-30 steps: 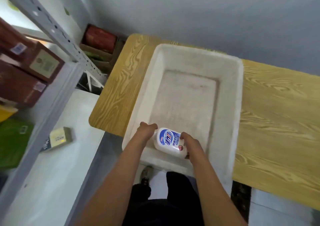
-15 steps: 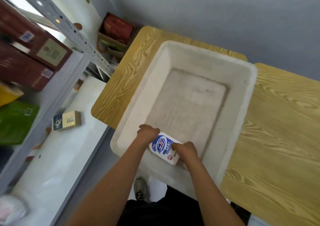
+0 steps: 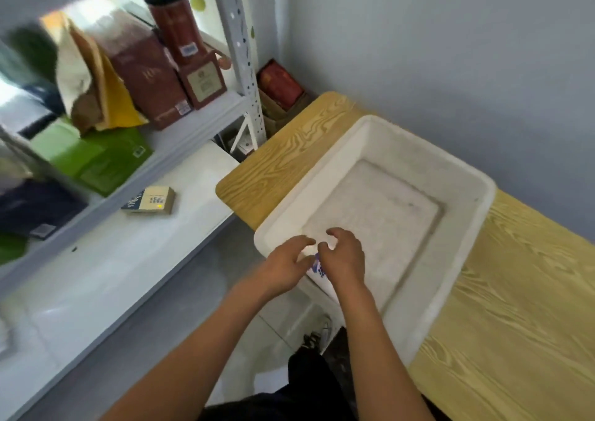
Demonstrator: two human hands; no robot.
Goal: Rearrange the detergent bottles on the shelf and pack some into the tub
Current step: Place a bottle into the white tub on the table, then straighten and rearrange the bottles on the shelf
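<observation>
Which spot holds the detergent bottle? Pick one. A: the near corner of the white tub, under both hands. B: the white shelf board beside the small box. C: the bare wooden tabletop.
A: the detergent bottle lies in the white tub, mostly hidden by the left hand and right hand.

The tub around the hands looks like matt white plastic, scuffed grey inside. Under it, the table shows smooth pale wood grain. Left, the shelf is glossy white.
</observation>
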